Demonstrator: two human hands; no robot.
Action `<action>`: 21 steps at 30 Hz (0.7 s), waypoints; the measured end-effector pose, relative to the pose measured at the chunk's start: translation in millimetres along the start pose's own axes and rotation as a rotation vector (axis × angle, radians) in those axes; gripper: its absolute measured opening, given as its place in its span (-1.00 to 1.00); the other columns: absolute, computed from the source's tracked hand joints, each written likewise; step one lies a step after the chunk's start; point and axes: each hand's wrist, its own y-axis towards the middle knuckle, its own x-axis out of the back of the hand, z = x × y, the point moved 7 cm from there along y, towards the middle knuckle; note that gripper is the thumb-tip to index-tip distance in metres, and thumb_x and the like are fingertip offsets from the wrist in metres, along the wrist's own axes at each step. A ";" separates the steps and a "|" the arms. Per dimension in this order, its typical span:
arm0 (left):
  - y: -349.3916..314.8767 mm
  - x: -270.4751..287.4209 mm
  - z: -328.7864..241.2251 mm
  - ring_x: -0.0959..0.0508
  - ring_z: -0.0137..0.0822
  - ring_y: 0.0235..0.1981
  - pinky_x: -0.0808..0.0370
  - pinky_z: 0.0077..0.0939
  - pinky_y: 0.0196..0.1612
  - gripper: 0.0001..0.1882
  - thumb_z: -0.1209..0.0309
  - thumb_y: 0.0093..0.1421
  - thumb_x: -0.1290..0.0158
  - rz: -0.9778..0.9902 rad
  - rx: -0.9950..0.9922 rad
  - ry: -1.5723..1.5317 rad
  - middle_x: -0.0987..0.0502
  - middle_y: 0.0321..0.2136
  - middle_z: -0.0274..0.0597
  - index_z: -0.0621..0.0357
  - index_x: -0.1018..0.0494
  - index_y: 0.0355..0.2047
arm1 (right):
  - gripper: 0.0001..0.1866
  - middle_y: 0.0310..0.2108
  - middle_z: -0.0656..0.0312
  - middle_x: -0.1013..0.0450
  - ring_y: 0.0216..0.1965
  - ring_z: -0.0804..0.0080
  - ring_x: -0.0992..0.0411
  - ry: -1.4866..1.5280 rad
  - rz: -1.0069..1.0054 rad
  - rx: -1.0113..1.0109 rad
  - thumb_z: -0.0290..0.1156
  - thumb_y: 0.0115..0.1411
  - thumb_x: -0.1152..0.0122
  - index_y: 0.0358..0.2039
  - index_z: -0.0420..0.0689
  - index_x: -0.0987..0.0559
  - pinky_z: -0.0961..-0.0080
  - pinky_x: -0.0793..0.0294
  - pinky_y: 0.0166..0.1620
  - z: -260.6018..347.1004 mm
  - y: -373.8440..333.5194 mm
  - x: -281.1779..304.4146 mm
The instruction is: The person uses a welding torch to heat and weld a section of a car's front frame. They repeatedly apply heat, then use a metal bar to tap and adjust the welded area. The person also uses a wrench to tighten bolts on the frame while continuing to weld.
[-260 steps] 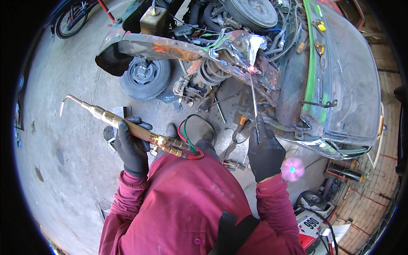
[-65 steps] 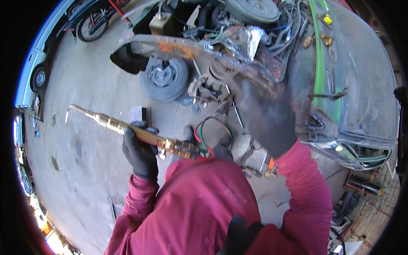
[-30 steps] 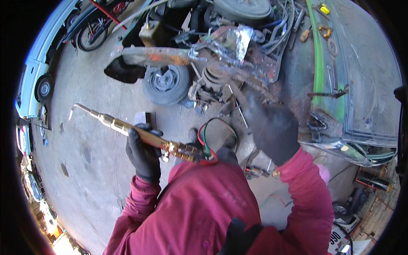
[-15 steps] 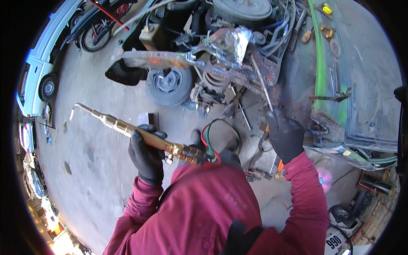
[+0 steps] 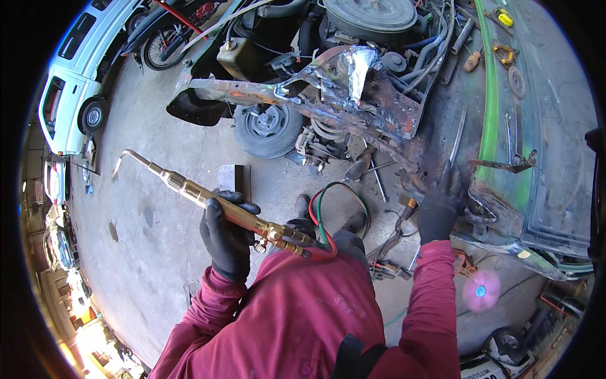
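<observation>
Gripping a brass cutting torch (image 5: 208, 199) around its middle, the gloved left hand (image 5: 227, 237) keeps it over the grey concrete floor (image 5: 139, 252). The gloved right hand (image 5: 442, 202) closes on a thin metal rod (image 5: 457, 136) beside the rusty car body (image 5: 353, 107), outdoors, with a white van (image 5: 72, 88) well apart.

Left hand (image 5: 226, 237) grips brass torch (image 5: 208, 201); right hand (image 5: 440, 202) holds rod (image 5: 457, 136)

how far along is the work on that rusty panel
Looks mid-job. Done: the rusted car body panel shows scorched, patched metal. In hand: the left hand grips the unlit brass cutting torch; the right hand holds a thin metal rod at the panel's edge. Left: rust remains along that edge.
</observation>
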 end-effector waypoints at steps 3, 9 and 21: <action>-9.8 -14.5 -0.9 -0.51 -0.41 -0.65 -0.37 -0.58 -0.62 -0.33 -0.21 0.57 0.12 -0.008 0.009 0.013 -0.68 -0.39 0.05 0.25 -0.51 -0.03 | -0.35 0.49 -0.14 -0.25 0.48 -0.22 -0.25 0.014 -0.014 -0.025 -0.40 0.45 -0.08 0.54 -0.13 -0.33 -0.14 -0.20 0.48 -1.4 -8.1 -12.6; -27.2 -41.0 -0.1 -0.52 -0.41 -0.65 -0.40 -0.58 -0.61 -0.33 -0.22 0.56 0.13 0.027 0.039 0.041 -0.68 -0.38 0.04 0.25 -0.51 -0.02 | -0.35 0.51 -0.19 -0.23 0.53 -0.23 -0.17 0.191 -0.033 -0.079 -0.38 0.45 -0.16 0.53 -0.16 -0.37 -0.11 -0.09 0.54 -9.5 -19.5 -0.6; -51.7 -103.5 -2.0 -0.75 -0.15 -0.29 -0.71 -0.36 -0.31 -0.37 -0.12 0.57 0.04 0.322 0.122 -0.097 -0.71 -0.28 0.06 0.34 -0.48 0.04 | -0.31 0.42 -0.17 -0.39 0.40 -0.01 -0.41 0.920 0.197 -0.108 -0.31 0.48 -0.28 0.52 -0.28 -0.32 0.07 -0.37 0.41 39.4 -61.2 71.3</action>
